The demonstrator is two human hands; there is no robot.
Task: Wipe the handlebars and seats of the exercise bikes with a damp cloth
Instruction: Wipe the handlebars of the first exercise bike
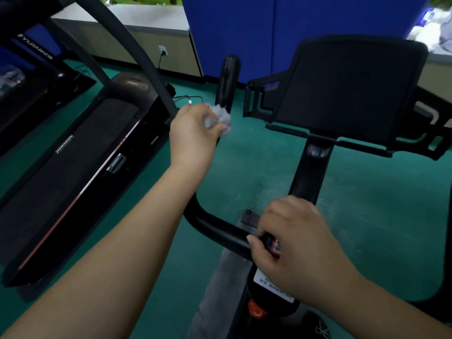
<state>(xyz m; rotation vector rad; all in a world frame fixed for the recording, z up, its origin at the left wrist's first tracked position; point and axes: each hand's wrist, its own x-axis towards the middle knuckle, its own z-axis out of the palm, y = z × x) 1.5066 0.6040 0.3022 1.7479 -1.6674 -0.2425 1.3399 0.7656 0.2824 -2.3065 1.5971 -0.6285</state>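
Observation:
A black exercise bike fills the middle of the view, with a curved black handlebar point(215, 226) that rises on the left to an upright grip point(228, 79). My left hand point(193, 135) holds a crumpled white cloth point(221, 118) pressed against the lower part of that upright grip. My right hand point(296, 245) is closed around the handlebar's middle, next to the stem point(310, 172). The black console panel point(347, 94) stands above the stem. The bike's seat is not in view.
A black treadmill point(80, 167) lies to the left, its arched rail point(127, 45) reaching past my left hand. A blue partition point(269, 33) stands behind the bike. Cables and a wall socket point(162, 51) are on the far green floor point(367, 216). A red knob point(256, 310) sits low on the frame.

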